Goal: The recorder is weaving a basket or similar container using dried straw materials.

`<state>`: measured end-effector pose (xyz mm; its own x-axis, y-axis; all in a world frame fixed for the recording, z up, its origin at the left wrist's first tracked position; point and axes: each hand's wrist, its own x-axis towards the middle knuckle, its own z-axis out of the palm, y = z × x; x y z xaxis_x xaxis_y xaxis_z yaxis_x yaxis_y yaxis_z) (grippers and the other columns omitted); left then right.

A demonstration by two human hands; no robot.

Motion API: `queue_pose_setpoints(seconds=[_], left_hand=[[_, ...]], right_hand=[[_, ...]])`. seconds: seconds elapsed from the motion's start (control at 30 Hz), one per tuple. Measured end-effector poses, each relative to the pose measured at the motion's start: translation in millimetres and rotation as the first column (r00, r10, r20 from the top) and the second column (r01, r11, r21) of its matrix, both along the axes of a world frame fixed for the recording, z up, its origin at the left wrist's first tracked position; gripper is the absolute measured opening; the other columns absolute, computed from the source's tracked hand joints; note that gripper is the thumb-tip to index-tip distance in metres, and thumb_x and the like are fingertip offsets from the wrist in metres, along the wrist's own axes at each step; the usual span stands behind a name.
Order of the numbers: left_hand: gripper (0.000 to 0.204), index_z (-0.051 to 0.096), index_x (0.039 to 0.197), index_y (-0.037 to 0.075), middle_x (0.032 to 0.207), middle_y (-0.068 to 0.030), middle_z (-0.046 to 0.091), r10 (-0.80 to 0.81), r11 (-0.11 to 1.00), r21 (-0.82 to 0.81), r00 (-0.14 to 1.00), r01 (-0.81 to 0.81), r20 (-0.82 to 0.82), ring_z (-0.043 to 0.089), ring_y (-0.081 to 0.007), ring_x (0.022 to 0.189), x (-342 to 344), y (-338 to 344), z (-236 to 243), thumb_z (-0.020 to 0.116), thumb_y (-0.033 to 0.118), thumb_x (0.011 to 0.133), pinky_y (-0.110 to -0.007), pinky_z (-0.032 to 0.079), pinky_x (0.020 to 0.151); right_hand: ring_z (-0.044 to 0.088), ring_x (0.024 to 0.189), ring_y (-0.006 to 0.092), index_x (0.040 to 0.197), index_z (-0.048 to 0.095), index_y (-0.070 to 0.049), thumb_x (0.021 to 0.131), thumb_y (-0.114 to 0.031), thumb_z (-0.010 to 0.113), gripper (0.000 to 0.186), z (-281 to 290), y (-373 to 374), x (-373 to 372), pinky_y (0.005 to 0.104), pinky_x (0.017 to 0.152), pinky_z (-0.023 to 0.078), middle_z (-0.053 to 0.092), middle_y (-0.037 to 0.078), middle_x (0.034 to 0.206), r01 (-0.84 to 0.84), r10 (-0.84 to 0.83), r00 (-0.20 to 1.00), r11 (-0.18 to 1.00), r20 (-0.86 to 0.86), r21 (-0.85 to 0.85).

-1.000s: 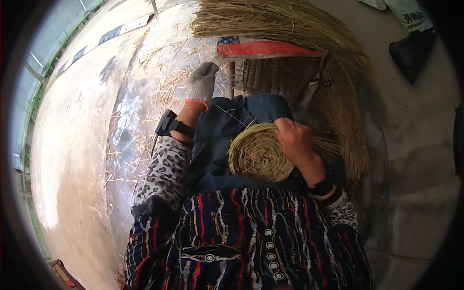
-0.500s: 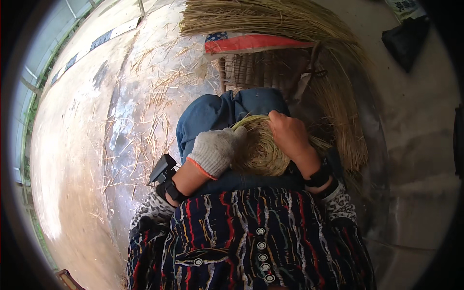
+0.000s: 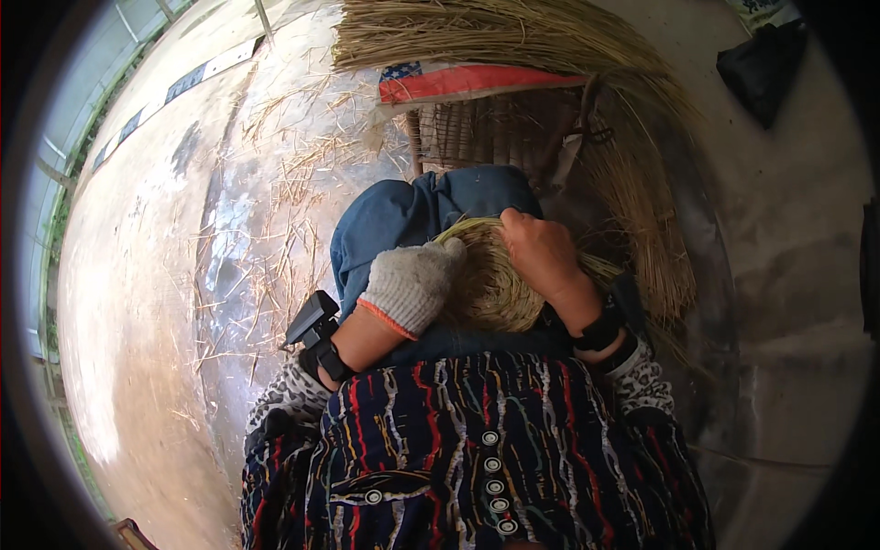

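Observation:
A round woven straw basket rests on my lap, its coiled inside facing up. My left hand, in a white knit glove with an orange cuff edge, is closed on the basket's left rim. At the far right part of the rim, my bare right hand has its fingers pinched together on the straw there. Greenish strands run along the far rim between the two hands. Loose straw ends stick out past my right wrist. Both sets of fingertips are partly hidden.
Beyond my knees stands a wicker chair or rack with a red, white and blue cloth. Long straw bundles lie over it and hang down its right side. Straw scraps litter the floor at left. A black bag lies far right.
The view has shifted slightly. Both hands stay on the basket rim, with the right hand still pinched at nearly the same spot.

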<state>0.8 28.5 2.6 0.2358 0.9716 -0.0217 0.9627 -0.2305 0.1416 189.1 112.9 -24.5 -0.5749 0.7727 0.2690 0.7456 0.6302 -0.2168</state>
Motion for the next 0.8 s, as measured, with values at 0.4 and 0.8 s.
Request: queue_pose_setpoints(seconds=[0.4, 0.8], left_hand=[[0.043, 0.056, 0.117, 0.006, 0.113, -0.0092, 0.061, -0.236, 0.767, 0.623, 0.970, 0.155, 0.049, 0.062, -0.0233, 0.099, 36, -4, 7, 0.061, 0.023, 0.078, -0.036, 0.050, 0.077], [0.051, 0.051, 0.129, -0.001, 0.124, -0.0187, 0.056, -0.156, 0.931, 0.281, 0.441, -0.235, 0.884, 0.057, -0.0256, 0.112, -21, 14, 56, 0.068, 0.023, 0.087, -0.033, 0.045, 0.094]], right_hand=[[0.066, 0.072, 0.0345, 0.084, 0.054, -0.007, 0.086, -0.017, 0.057, 0.011, 3, -3, 3, 0.0447, 0.061, 0.052, 0.065, 0.015, 0.076, -0.024, 0.024, 0.999, 0.999, -0.020, 0.044], [0.057, 0.057, 0.0254, 0.078, 0.048, -0.010, 0.079, -0.010, 0.059, 0.012, 34, 2, 22, 0.0359, 0.051, 0.047, 0.048, 0.007, 0.064, -0.150, 0.245, 0.959, 0.865, -0.143, 0.478]])
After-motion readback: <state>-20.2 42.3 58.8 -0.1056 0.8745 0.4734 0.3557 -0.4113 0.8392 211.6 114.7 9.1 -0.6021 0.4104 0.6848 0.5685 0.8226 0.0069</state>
